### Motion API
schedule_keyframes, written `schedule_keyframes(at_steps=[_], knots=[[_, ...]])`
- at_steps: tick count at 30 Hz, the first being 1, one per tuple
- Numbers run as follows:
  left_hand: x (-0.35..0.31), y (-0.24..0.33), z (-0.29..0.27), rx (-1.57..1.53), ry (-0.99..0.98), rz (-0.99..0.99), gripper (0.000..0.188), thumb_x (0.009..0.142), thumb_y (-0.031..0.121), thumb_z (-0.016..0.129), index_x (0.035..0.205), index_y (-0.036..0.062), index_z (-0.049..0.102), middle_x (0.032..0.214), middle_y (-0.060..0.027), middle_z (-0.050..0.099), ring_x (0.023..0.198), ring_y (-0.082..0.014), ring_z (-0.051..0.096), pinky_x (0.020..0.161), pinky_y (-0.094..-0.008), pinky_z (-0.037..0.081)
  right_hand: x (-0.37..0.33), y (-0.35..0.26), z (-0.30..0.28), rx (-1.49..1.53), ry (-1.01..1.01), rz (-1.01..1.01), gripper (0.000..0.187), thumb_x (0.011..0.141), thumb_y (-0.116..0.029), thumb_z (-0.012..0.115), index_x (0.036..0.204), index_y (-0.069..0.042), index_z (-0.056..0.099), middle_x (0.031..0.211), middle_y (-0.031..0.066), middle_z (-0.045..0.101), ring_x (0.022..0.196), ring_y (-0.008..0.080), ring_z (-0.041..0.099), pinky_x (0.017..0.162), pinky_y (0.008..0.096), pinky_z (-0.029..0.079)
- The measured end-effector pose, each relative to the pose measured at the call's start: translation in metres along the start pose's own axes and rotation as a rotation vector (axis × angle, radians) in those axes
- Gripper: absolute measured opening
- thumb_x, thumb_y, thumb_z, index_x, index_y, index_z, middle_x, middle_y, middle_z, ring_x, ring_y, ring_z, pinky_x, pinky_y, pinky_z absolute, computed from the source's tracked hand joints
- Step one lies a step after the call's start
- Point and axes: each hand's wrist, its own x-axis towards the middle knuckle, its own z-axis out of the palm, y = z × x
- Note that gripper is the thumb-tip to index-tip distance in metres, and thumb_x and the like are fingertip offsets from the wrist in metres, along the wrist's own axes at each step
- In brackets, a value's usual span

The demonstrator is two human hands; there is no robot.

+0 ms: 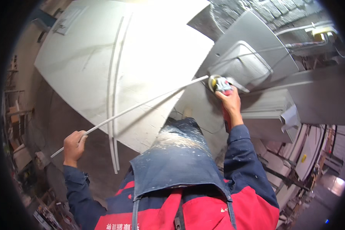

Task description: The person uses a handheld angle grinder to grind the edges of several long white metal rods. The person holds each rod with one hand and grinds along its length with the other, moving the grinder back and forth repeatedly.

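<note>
Glare washed out the middle of the large pale panel [76, 73] and swallowed its top edge; the dark lens rim cut off the shelving [17, 126] on the left. The angle grinder [224, 84] was blurred, its body partly covered by the right hand [232, 102], which was clamped around it. Whether its disc [213, 82] touched the end of the held strip [142, 104] could not be told; the two met or nearly met just beyond the panel's right edge.

That strip was long, thin and whitish, nearly straight. It slanted above the panel's near corner, casting a shadow there, and ran out past the lower-left edge to the left hand [74, 146], whose fingers were closed on it, a short end jutting beyond. Two loose strips [109, 88], equally slender, lay lengthwise on the panel and overhung that lower-left edge.
</note>
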Motion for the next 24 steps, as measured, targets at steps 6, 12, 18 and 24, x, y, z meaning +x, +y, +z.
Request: schedule_keyframes(at_steps=[6, 12, 18, 24], knots=[[-0.023, -0.028, 0.027, -0.139, 0.261, -0.178, 0.014, 0.095, 0.013, 0.077, 0.102, 0.002, 0.076, 0.088, -0.0153, 0.072, 0.079, -0.0325, 0.071, 0.071, -0.0408, 0.054, -0.031, 0.056, 0.027, 0.507, 0.062, 0.066, 0.058, 0.083, -0.022, 0.091, 0.129, -0.003, 0.061, 0.109, 0.0024, 0.067, 0.097, 0.0117, 0.063, 0.089, 0.0295, 0.052], [0.0, -0.066, 0.08, -0.235, 0.433, -0.53, 0.022, 0.101, 0.02, 0.07, 0.109, 0.0002, 0.075, 0.084, -0.017, 0.072, 0.079, -0.0336, 0.073, 0.072, -0.0409, 0.055, -0.061, 0.062, 0.034, 0.514, 0.018, 0.063, 0.067, 0.082, -0.023, 0.093, 0.134, -0.002, 0.058, 0.114, 0.0043, 0.066, 0.098, 0.014, 0.063, 0.09, 0.0307, 0.053], [0.048, -0.135, 0.144, -0.101, 0.56, -0.606, 0.03, 0.102, 0.028, 0.067, 0.119, 0.0054, 0.077, 0.096, -0.02, 0.074, 0.093, -0.0407, 0.072, 0.083, -0.0486, 0.057, -0.074, 0.065, 0.032, 0.574, 0.021, 0.067, 0.068, 0.082, -0.024, 0.093, 0.136, -0.002, 0.057, 0.115, 0.005, 0.067, 0.098, 0.0136, 0.064, 0.088, 0.0307, 0.054], [0.071, -0.13, 0.141, -0.006, 0.553, -0.671, 0.032, 0.099, 0.026, 0.069, 0.125, 0.0081, 0.077, 0.109, -0.0171, 0.071, 0.103, -0.0381, 0.07, 0.088, -0.0474, 0.056, -0.083, 0.059, 0.023, 0.635, 0.037, 0.066, 0.071, 0.083, -0.024, 0.092, 0.139, -0.001, 0.055, 0.119, 0.0062, 0.066, 0.1, 0.0139, 0.065, 0.09, 0.0303, 0.054]])
